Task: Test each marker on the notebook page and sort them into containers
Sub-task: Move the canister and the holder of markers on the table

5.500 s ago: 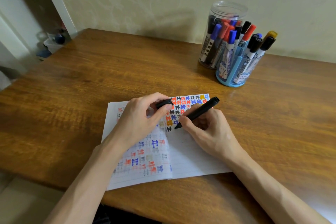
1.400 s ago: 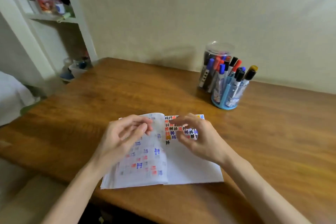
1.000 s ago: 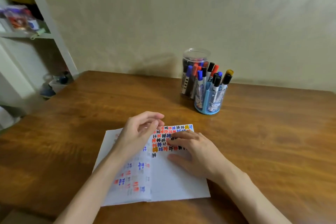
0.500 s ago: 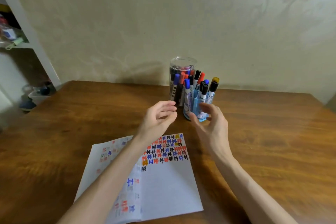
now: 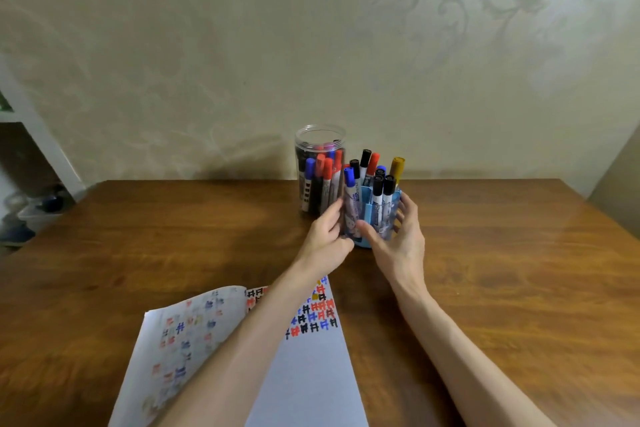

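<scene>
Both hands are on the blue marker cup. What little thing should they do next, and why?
Probably pull the round blue plastic marker holder closer to the open white notebook. The left hand and right hand both cup its sides, neither holds a marker, and the page lies nearer the person.

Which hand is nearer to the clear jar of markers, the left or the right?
Left. The left hand lies right beside the clear jar, at its lower right; the right hand is beyond the blue holder, on its right side.

Single head-worn view, wide-angle: faces forward and down over table [image 5: 138, 236] toward wall [image 5: 207, 45]; notebook [image 5: 304, 374] nearest, at bottom edge.
</scene>
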Tool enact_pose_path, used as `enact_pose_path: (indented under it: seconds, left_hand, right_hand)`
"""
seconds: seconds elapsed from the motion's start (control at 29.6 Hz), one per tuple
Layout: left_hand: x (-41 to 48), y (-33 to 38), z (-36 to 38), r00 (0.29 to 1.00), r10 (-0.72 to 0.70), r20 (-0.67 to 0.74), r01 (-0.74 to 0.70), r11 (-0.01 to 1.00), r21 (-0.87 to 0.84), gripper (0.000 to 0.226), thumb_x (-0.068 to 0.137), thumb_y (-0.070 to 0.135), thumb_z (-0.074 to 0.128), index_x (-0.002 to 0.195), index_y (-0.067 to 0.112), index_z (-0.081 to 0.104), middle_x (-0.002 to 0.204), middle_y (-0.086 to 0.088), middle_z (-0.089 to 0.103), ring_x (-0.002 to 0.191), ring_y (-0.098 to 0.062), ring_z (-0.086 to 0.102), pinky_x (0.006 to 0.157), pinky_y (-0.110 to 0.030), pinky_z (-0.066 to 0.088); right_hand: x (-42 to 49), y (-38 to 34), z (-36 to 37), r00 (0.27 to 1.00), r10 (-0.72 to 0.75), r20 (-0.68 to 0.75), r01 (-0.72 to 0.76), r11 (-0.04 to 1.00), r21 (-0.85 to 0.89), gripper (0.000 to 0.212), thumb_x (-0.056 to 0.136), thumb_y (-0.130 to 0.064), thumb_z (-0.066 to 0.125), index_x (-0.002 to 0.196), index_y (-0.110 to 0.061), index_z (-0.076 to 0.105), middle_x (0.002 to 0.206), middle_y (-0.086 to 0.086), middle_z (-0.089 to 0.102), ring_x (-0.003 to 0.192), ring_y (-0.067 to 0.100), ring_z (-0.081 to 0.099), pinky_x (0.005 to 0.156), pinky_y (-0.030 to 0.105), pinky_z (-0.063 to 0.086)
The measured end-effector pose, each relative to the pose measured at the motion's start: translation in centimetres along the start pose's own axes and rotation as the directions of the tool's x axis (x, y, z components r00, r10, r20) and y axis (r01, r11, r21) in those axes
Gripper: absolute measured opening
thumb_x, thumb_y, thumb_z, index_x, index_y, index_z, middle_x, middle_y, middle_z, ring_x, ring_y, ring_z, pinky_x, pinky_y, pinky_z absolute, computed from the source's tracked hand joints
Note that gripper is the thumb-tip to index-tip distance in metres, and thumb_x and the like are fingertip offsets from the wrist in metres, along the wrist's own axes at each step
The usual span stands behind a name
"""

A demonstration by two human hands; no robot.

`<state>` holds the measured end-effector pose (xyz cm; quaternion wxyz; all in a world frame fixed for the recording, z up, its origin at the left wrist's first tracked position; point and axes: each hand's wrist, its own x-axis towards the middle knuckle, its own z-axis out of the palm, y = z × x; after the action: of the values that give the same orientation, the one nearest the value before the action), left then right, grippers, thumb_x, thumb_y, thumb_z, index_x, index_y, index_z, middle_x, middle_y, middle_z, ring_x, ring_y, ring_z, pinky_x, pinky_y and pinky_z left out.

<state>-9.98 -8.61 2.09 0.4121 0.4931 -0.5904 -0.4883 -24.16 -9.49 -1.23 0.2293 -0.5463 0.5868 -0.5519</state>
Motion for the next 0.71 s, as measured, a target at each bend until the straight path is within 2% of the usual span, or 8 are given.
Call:
enact_pose_path:
  seconds: [0.1, 0.2, 0.27, 0.3, 0.4, 0.54, 0.61, 0.71]
  left_hand:
    - [0.7, -0.1, 0.5, 1.000, 0.011, 0.002, -0.011, 0.999, 0.035, 0.083, 0.093, -0.017, 0.052, 0.161, 0.023, 0.030, 0.164, 0.002, 0.036, 0.150, -0.019, 0.037, 0.094, -0.013, 0.038]
    - [1.9, -0.8, -0.4, 0.962, 0.065, -0.266, -0.046, 0.996, 0.077, 0.059, 0.097, -0.006, 0.058, 0.147, 0.023, 0.051, 0.147, 0.000, 0.056, 0.123, -0.010, 0.062, 0.081, -0.005, 0.048]
    - [2.9, -1.3, -1.4, 0.887, 0.094, -0.452, -0.057, 0.994, 0.095, 0.048, 0.097, 0.005, 0.067, 0.139, 0.025, 0.056, 0.137, 0.001, 0.059, 0.108, -0.004, 0.063, 0.065, -0.005, 0.049]
    - [3.4, -1.5, -1.8, 0.858, 0.110, -0.501, -0.065, 0.992, 0.106, 0.050, 0.095, 0.010, 0.071, 0.139, 0.027, 0.055, 0.137, 0.002, 0.057, 0.110, -0.005, 0.061, 0.066, -0.007, 0.048]
    - [4.8, -2.1, -2.3, 0.827, 0.135, -0.546, -0.086, 0.990, 0.114, 0.074, 0.086, 0.026, 0.084, 0.146, 0.034, 0.042, 0.147, 0.002, 0.043, 0.127, -0.010, 0.049, 0.087, -0.020, 0.045]
    - [6.3, -1.4, -2.8, 0.827, 0.129, -0.546, -0.094, 0.991, 0.093, 0.104, 0.078, 0.036, 0.090, 0.157, 0.041, 0.022, 0.164, 0.001, 0.027, 0.149, -0.022, 0.032, 0.112, -0.047, 0.040]
    - [6.8, -0.9, -3.2, 0.844, 0.089, -0.529, -0.046, 0.995, 0.094, 0.115, 0.076, 0.041, 0.090, 0.162, 0.039, 0.013, 0.170, -0.001, 0.019, 0.156, -0.029, 0.022, 0.119, -0.056, 0.032]
    - [7.9, -0.3, -3.4, 0.875, 0.046, -0.482, -0.003, 0.996, 0.089, 0.129, 0.072, 0.044, 0.091, 0.165, 0.033, 0.002, 0.172, -0.004, 0.014, 0.157, -0.032, 0.018, 0.121, -0.058, 0.026]
  right_hand:
    - [0.5, 0.8, -0.7, 1.000, 0.004, -0.003, -0.004, 1.000, 0.011, 0.097, 0.083, -0.033, 0.088, 0.160, -0.020, 0.030, 0.157, 0.004, 0.051, 0.140, 0.018, 0.052, 0.105, 0.027, 0.044]
    - [0.1, 1.0, -0.7, 0.995, -0.003, -0.099, 0.002, 1.000, -0.008, 0.095, 0.082, -0.037, 0.088, 0.157, -0.019, 0.034, 0.155, 0.003, 0.047, 0.137, 0.015, 0.050, 0.107, 0.028, 0.045]
    - [-0.4, 0.8, -0.5, 0.983, -0.017, -0.183, 0.016, 1.000, -0.006, 0.083, 0.082, -0.036, 0.089, 0.149, -0.021, 0.041, 0.142, 0.000, 0.047, 0.122, 0.009, 0.052, 0.099, 0.023, 0.049]
    - [-0.7, 0.7, -0.4, 0.981, -0.011, -0.191, 0.015, 1.000, 0.019, 0.078, 0.082, -0.034, 0.089, 0.144, -0.022, 0.043, 0.136, -0.003, 0.047, 0.116, 0.007, 0.053, 0.095, 0.018, 0.049]
    - [-1.7, 0.7, -0.2, 0.986, 0.020, -0.167, -0.006, 0.997, 0.081, 0.068, 0.082, -0.031, 0.089, 0.133, -0.027, 0.044, 0.128, -0.006, 0.047, 0.108, 0.003, 0.056, 0.081, 0.003, 0.046]
    - [-2.2, 0.6, -0.2, 0.989, 0.013, -0.145, 0.004, 0.993, 0.114, 0.064, 0.082, -0.033, 0.089, 0.126, -0.033, 0.043, 0.124, -0.008, 0.050, 0.107, -0.007, 0.055, 0.079, 0.000, 0.045]
    - [-2.3, 0.4, 0.1, 0.989, -0.004, -0.146, 0.020, 0.994, 0.105, 0.062, 0.082, -0.034, 0.089, 0.126, -0.034, 0.045, 0.121, -0.010, 0.054, 0.108, -0.010, 0.055, 0.081, -0.001, 0.044]
    - [-2.2, 0.3, 0.3, 0.991, -0.020, -0.136, 0.034, 0.994, 0.107, 0.059, 0.083, -0.037, 0.088, 0.126, -0.033, 0.048, 0.119, -0.012, 0.057, 0.109, -0.010, 0.056, 0.081, 0.002, 0.045]
